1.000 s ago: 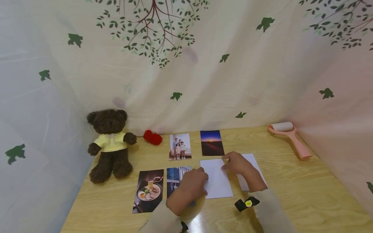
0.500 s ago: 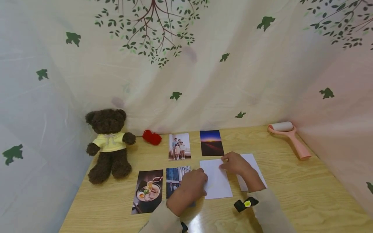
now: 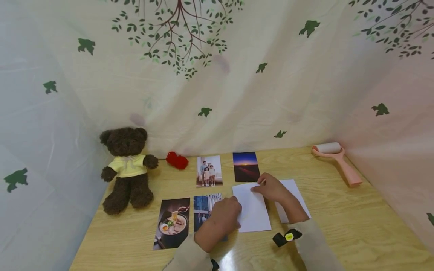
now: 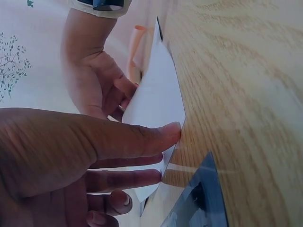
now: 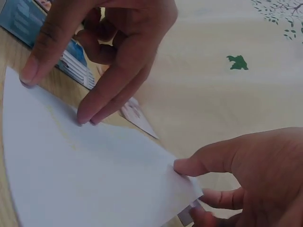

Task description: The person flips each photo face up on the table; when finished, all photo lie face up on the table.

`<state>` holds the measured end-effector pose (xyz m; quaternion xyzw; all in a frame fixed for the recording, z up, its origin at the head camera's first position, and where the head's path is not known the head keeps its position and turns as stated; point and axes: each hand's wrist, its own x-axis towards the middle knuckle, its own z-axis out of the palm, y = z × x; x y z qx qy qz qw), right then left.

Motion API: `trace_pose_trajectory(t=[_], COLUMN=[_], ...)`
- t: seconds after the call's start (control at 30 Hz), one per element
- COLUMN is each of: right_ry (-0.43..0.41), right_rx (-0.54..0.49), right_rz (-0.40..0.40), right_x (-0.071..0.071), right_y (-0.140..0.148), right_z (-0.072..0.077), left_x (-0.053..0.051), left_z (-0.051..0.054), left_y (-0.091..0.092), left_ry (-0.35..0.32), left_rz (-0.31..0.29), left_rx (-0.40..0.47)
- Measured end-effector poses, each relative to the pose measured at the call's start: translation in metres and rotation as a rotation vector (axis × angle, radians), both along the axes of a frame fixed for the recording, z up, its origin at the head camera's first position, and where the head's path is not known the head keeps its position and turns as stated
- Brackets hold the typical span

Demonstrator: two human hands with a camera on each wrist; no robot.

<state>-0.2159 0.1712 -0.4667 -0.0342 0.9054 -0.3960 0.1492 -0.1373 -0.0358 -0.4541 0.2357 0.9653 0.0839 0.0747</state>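
Note:
A white card [image 3: 252, 210], about photo size, lies at the middle of the table. In the head view my left hand [image 3: 222, 218] rests at its left edge; in the left wrist view my left hand [image 4: 80, 156] touches that edge with thumb and fingertips spread apart. My right hand [image 3: 276, 190] pinches the card's far right corner, thumb on top, as the right wrist view shows for the right hand [image 5: 265, 175]. That corner is raised and the card bends. A second white card [image 3: 293, 188] lies partly hidden behind my right hand.
Around lie a family photo [image 3: 209, 171], a sunset photo [image 3: 246, 166], a ramen photo [image 3: 172, 222] and a building photo [image 3: 201, 210] partly under my left hand. A teddy bear [image 3: 128, 165], a red yarn bundle [image 3: 177, 160] and a pink-handled roller [image 3: 344, 165] stand or lie further back.
My right hand has shifted slightly up, its thumb further left over the white card, and the card's far right corner has risen. The left hand has stayed in place.

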Motion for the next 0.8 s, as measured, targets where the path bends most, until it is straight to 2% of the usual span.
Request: trace_pose_trajectory(t=[0.17, 0.33, 0.5, 0.67, 0.8], right_ry=[-0.005, -0.022, 0.008, 0.041, 0.015], right_rx=[-0.164, -0.276, -0.350, -0.402, -0.482], right_rz=[0.006, 0.021, 0.025, 0.043, 0.050], right_x=[-0.001, 0.001, 0.004, 0.006, 0.008], right_y=[0.005, 0.005, 0.002, -0.004, -0.011], right_z=[0.004, 0.015, 0.026, 0.031, 0.031], left_x=[0.001, -0.003, -0.009, -0.013, -0.013], left_z=[0.000, -0.002, -0.004, 0.000, 0.003], left_y=[0.001, 0.005, 0.011, 0.010, 0.005], left_ry=[0.011, -0.014, -0.111, -0.247, -0.304], left_rz=[0.005, 0.059, 0.100, 0.095, 0.087], left_rx=[0.006, 0.098, 0.299, 0.520, 0.651])
